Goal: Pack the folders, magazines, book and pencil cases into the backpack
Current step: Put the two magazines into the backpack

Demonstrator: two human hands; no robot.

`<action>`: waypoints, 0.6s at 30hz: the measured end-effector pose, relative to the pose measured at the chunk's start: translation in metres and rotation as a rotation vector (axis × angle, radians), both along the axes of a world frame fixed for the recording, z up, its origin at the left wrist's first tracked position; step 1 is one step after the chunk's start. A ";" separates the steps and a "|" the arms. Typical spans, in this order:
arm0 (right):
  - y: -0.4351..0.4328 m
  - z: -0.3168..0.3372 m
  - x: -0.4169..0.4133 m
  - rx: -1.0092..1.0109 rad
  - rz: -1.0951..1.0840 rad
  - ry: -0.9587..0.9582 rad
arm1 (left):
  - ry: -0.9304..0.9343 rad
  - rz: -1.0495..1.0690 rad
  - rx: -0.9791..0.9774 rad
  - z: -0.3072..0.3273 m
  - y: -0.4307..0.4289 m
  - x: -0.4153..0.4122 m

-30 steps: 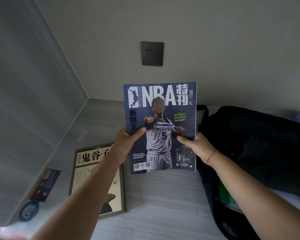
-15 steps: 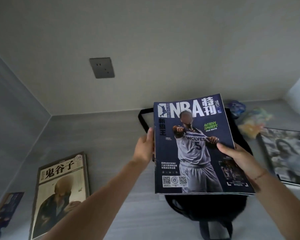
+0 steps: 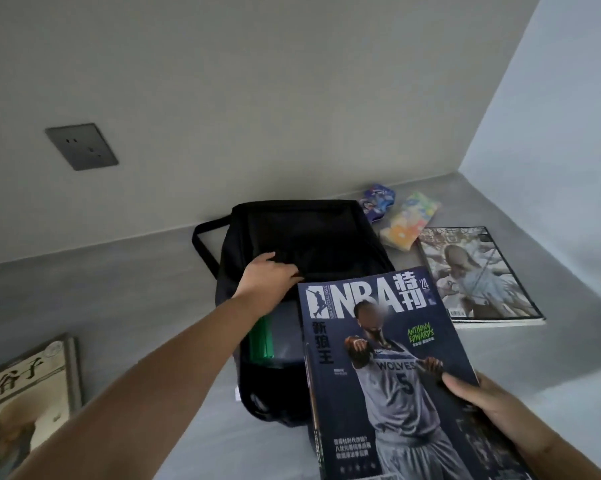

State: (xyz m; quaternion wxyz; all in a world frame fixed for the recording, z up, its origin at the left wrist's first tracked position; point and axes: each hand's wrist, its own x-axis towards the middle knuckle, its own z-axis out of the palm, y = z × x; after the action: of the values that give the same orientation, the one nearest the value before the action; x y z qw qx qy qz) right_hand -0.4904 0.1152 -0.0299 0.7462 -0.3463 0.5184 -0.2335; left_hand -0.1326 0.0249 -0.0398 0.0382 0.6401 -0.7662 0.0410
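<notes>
R hand [image 3: 493,407] pinches glossy NBA magazine [image 3: 389,372], thumb on cover; L hand [image 3: 267,284] grips black fabric backpack [image 3: 309,237] flap.

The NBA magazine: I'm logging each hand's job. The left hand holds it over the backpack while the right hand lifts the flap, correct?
Swapped. The head view shows the right hand holding the NBA magazine while the left hand grips the flap of the backpack.

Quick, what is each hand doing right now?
Left hand: gripping the flap of the black backpack, fingers closed on it.
Right hand: holding the NBA magazine by its right edge.
</notes>
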 end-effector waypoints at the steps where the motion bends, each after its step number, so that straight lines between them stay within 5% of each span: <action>1: 0.005 -0.005 0.001 0.018 0.024 -0.023 | 0.083 0.084 -0.040 0.009 -0.007 0.000; 6: 0.016 -0.015 0.023 0.098 0.153 -0.180 | 0.375 0.281 -0.080 0.053 -0.029 0.006; 12: -0.011 -0.022 0.065 -0.046 0.227 -0.041 | 0.414 0.233 -0.065 0.056 -0.014 0.006; 18: -0.073 -0.026 0.083 0.057 0.197 0.038 | 0.380 0.190 -0.043 0.058 -0.004 0.006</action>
State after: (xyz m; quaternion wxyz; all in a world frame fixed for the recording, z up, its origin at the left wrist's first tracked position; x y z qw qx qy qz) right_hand -0.4076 0.0422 -0.0559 0.7652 -0.3787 0.5021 -0.1376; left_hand -0.1262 0.0213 0.0183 0.1916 0.7047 -0.6804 -0.0609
